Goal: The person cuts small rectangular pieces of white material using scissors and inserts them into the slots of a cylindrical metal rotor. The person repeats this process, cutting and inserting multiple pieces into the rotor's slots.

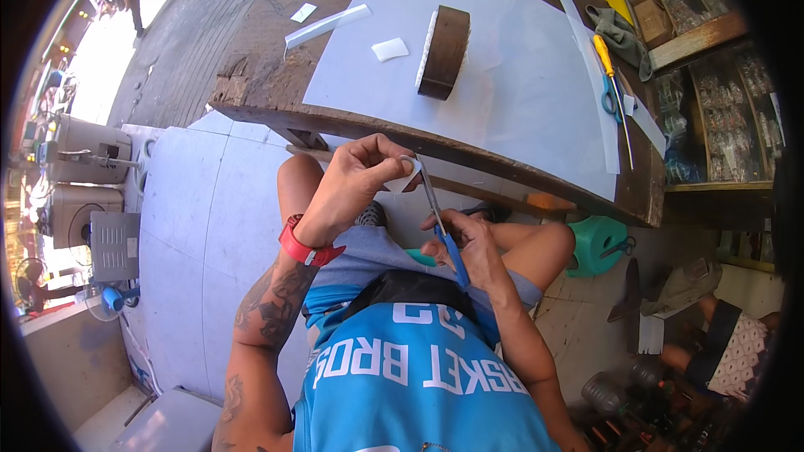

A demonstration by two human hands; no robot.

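Note:
Between the thumb and fingers of my left hand (360,176) is a small white piece of sheet (404,178), pinched closed. My right hand (471,244) grips blue-handled scissors (450,253), whose blades point up at the white piece's right edge. Both hands are over my lap, just in front of the table's near edge. On the table, a large white translucent sheet (511,59) lies under a dark brown roll of tape (444,52) standing on its side. Left of the roll lie a small white cut piece (389,49) and a narrow strip (328,27).
A yellow-handled screwdriver (610,75) and another pair of blue-handled scissors (610,102) lie at the right of the wooden table (251,88). Shelves (712,117) with packaged small parts stand beyond. A green stool (593,247) is right of my knee. People are at the far left and lower right.

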